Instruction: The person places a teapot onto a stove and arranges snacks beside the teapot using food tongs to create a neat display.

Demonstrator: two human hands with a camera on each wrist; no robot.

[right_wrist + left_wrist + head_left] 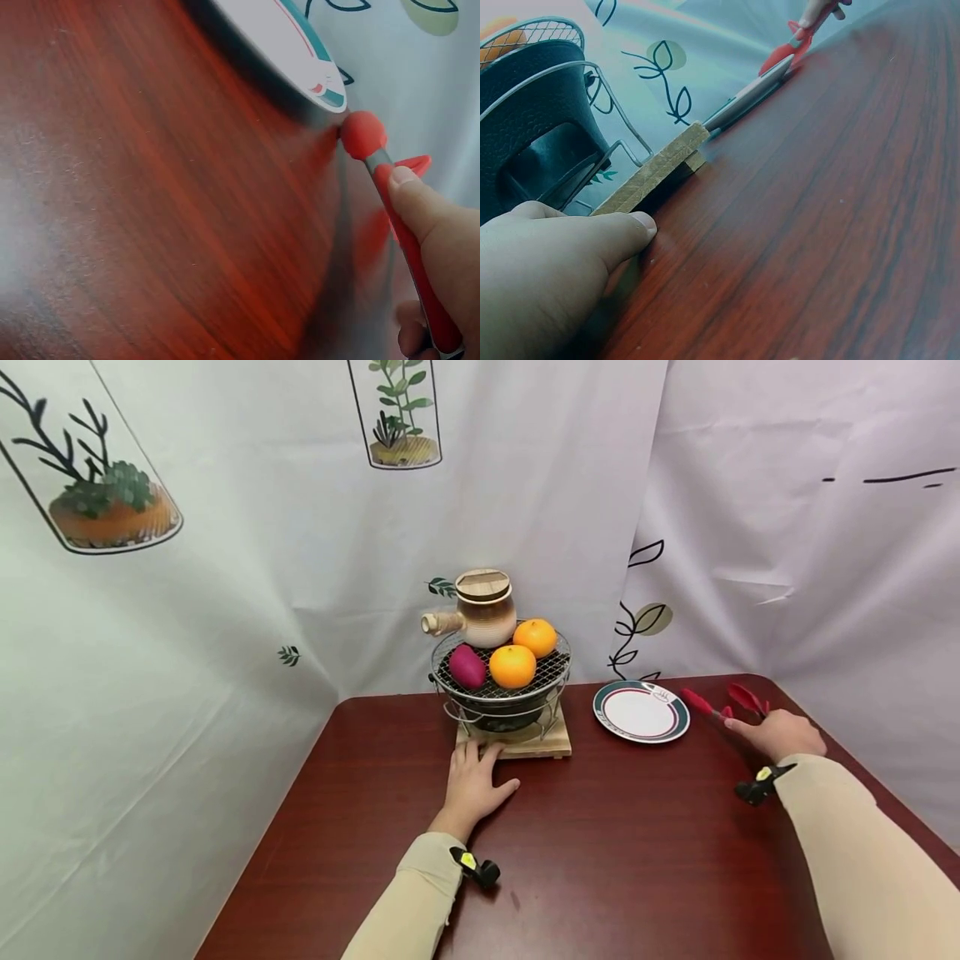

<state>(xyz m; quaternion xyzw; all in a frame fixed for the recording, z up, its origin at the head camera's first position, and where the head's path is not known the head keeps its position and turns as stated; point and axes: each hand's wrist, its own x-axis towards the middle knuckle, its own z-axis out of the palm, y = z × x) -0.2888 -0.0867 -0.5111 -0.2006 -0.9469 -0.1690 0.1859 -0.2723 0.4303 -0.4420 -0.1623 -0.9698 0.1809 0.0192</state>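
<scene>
My left hand (472, 785) rests with spread fingers at the front edge of a wooden board (536, 747), its thumb on the tabletop. On that board stands a black grill stove (506, 714) with a wire rack. The rack carries a purple oval item (467, 667), two oranges (513, 667) and a lidded clay pot (486, 618) with a side handle. At the right, my right hand (787, 735) grips red-tipped tongs (409, 240), thumb along one arm. The tong heads are spread apart, one close to the rim of a plate (641, 710).
The dark red wooden table (615, 852) runs back to a white curtain (540, 510) with printed plants. The curtain also hangs along the left side and the right side. The plate lies flat near the back edge, between the stove and the tongs.
</scene>
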